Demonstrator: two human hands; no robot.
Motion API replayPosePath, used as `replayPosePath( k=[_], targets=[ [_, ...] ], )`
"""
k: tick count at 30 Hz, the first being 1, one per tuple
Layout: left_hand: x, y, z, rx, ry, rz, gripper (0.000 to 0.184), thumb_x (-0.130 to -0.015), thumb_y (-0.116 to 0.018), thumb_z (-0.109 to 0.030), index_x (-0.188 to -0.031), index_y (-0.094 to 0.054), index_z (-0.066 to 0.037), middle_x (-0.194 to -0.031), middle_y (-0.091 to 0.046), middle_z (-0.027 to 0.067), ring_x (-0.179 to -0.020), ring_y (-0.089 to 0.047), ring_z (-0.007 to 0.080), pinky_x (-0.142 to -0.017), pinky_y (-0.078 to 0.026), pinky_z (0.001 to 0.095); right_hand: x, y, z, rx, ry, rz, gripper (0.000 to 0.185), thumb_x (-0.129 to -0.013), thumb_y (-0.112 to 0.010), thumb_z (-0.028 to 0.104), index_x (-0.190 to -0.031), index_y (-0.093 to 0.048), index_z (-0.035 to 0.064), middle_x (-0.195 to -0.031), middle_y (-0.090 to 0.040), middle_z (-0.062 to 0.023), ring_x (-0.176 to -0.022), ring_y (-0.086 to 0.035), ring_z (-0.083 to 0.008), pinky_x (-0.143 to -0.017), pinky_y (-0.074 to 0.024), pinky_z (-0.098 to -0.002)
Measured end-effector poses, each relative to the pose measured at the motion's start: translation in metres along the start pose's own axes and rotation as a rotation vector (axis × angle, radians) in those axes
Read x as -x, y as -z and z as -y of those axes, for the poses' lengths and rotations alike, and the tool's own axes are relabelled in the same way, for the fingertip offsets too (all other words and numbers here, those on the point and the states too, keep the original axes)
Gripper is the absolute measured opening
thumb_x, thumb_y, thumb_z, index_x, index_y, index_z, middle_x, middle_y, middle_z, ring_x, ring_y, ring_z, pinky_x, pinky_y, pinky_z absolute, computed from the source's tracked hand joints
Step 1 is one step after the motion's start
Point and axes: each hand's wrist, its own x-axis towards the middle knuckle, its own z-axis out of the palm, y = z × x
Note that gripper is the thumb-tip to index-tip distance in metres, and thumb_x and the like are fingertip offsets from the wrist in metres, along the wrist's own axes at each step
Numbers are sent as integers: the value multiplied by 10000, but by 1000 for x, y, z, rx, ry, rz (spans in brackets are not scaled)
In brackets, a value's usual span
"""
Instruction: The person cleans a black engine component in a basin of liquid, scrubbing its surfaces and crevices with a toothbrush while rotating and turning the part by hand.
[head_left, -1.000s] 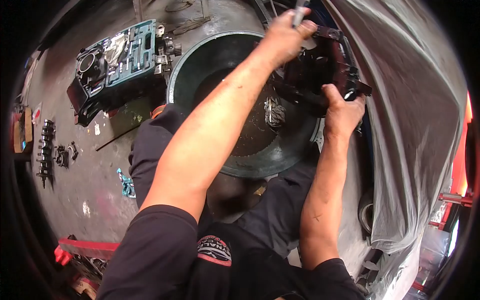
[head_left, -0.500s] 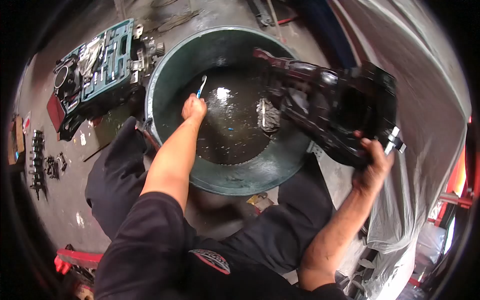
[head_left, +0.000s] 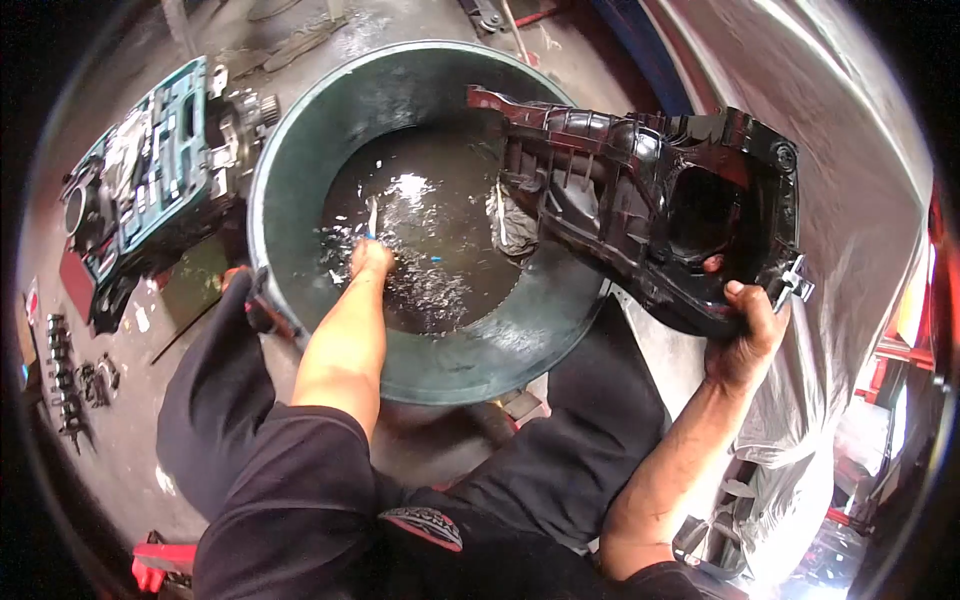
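Note:
My left hand (head_left: 372, 260) is closed around a toothbrush (head_left: 373, 218) with a white head and a bit of blue on its handle. It is down at the dark, rippling liquid (head_left: 430, 290) inside a large green tub (head_left: 470, 370). On the right, my right hand (head_left: 748, 330) grips the end of a black, wet-looking cast engine part (head_left: 640, 200), thumb at its rim. That part is tilted over the tub's right side, its ribs and a large opening facing me. A crumpled grey rag or bag (head_left: 512, 225) lies in the liquid beneath it.
At the left stands an engine block with an open teal socket set (head_left: 165, 150) on it. A camshaft-like shaft (head_left: 62, 380) lies on the floor further left. Plastic sheeting (head_left: 830, 200) hangs along the right. A red metal piece (head_left: 165, 562) sits at lower left.
My left hand has lowered the toothbrush to the liquid, which now ripples and splashes. The black engine part has turned slightly, showing its ribs more clearly. The view has shifted a little.

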Motion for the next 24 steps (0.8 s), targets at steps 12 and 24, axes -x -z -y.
replayPosePath(
  k=[12, 24],
  targets=[
    [313, 157, -90, 783, -497, -137, 317, -1010, -541, -389, -1043, -533, -74, -761, -646, 217, -747, -654, 421, -655, -475, 503, 11, 17, -16, 9, -71, 79, 258, -754, -616, 13, -1010, -633, -16, -817, -698, -99, -752, -677, -183, -710, -517, -289],
    [329, 165, -118, 738, -949, 15, 343, -1026, -491, -277, -863, -637, -13, -725, -634, 241, -702, -652, 405, -650, -494, 468, 22, 4, -17, 25, -92, 55, 220, -721, -621, 38, -933, -654, -14, -797, -681, -98, -783, -677, -200, -748, -524, -322]
  ],
)
